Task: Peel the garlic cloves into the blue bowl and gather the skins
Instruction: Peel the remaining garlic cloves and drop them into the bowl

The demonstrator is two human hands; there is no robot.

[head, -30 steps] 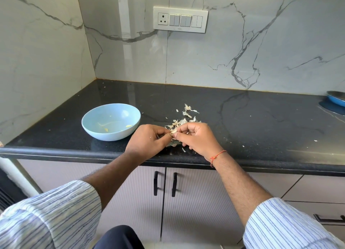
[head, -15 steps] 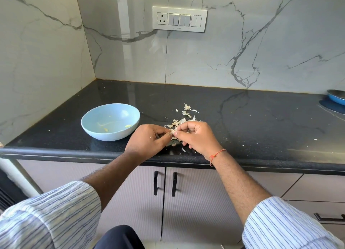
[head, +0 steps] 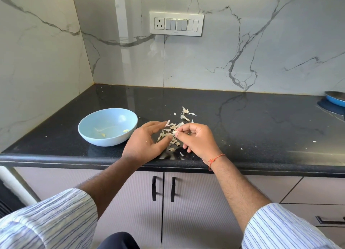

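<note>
pinching a small pale garlic clove (head: pixel 175 132) at its fingertips above the skins (head: pixel 170 135) on the black counter (head: pixel 242 122), the right hand (head: pixel 196 138) was mid-peel while the left hand (head: pixel 144 143) hung loosely spread, empty, so next likely came dropping it into the blue bowl (head: pixel 93 136).

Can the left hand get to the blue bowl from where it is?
Probably yes. The left hand is open beside the bowl, and only bare counter lies between them.
</note>
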